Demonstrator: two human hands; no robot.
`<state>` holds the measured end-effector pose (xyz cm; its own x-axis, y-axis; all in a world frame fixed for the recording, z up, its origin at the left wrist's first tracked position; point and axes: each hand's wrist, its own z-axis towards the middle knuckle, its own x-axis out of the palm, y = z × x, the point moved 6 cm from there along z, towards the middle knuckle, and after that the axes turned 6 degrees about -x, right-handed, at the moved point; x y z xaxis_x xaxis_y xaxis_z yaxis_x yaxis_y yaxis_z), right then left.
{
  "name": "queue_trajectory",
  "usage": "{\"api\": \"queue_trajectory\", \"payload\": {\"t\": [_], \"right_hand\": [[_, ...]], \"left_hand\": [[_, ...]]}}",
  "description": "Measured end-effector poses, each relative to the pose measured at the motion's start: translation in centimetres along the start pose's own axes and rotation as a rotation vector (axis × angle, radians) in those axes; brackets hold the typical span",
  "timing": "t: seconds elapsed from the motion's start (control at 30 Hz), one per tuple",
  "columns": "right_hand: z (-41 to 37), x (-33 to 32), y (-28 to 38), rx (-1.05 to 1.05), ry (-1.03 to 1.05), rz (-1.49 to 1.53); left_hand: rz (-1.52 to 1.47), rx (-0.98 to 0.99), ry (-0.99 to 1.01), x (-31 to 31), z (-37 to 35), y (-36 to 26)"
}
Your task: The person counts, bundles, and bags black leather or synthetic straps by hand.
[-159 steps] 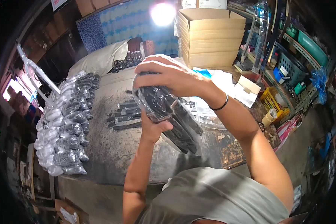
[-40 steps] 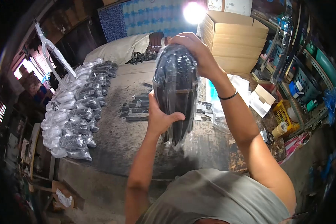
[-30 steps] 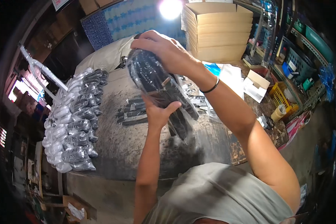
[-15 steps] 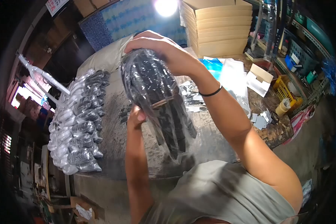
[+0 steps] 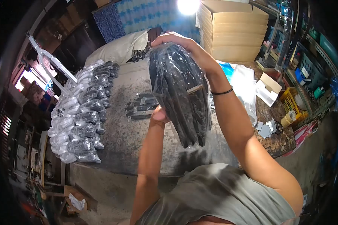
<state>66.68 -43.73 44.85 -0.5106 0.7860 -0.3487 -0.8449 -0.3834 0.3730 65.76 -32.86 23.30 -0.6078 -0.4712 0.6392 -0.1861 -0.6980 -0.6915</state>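
A clear plastic bag of long black pieces [image 5: 180, 97] hangs upright in front of me, over the worn table [image 5: 120, 146]. My right hand [image 5: 184, 41] is wrapped over its top end, with a black band on that wrist. Lower on the bag's left side, my left hand [image 5: 160, 114] grips it, its fingers mostly hidden behind the plastic. A small tan strip [image 5: 194, 89] shows on the black pieces. Behind the bag, flat dark packets [image 5: 141, 107] lie on the table.
Many filled clear bags [image 5: 82, 123] are piled along the table's left side. Stacked cardboard boxes [image 5: 236, 37] stand at the back right. Nearer are plastic sheets [image 5: 244, 86], an open white box [image 5: 267, 90], a yellow basket [image 5: 291, 103] and grey cards [image 5: 266, 130].
The bag and both hands have shifted right in the view. The bag has turned, so more of the black pieces faces me, and the packets behind it show more.
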Motion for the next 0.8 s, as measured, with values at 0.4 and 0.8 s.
{"api": "queue_trajectory", "payload": {"t": [0.4, 0.8], "right_hand": [[0.5, 0.5, 1.2, -0.064, -0.071, -0.2], [1.4, 3.3, -1.1, 0.122, 0.307, -0.56]], "left_hand": [[0.398, 0.156, -0.217, 9.8, -0.7, -0.5], [0.203, 0.196, -0.35, 5.6, -2.3, 0.8]]}}
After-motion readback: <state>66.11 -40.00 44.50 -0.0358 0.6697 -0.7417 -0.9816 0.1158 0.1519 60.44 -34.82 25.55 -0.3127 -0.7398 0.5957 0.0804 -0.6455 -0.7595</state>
